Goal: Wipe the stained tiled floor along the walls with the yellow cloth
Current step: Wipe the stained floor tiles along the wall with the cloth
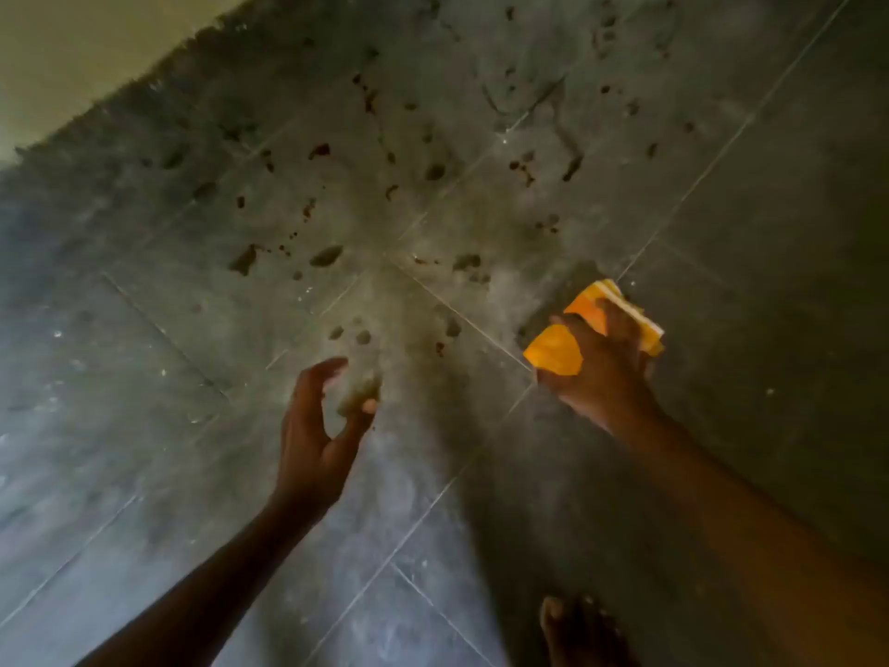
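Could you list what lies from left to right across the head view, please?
Pale wall at the upper left → left hand, fingers loosely curled and holding nothing → brown stains on the tiled floor → right hand gripping the yellow cloth.

The grey tiled floor point(192, 358), crossed by thin pale grout lines, carries dark brown spots and smears point(327, 256) across its far part, up to the ragged edge where it meets the pale yellowish wall point(72, 60) in the far left corner. The right hand point(601, 363) grips a folded yellow-orange cloth point(558, 353) with paler layered edges and presses it on the floor beside a grout line, while the left hand point(312, 435) hovers empty, fingers loosely curved. A bare foot point(577, 633) stands at the floor's near edge.
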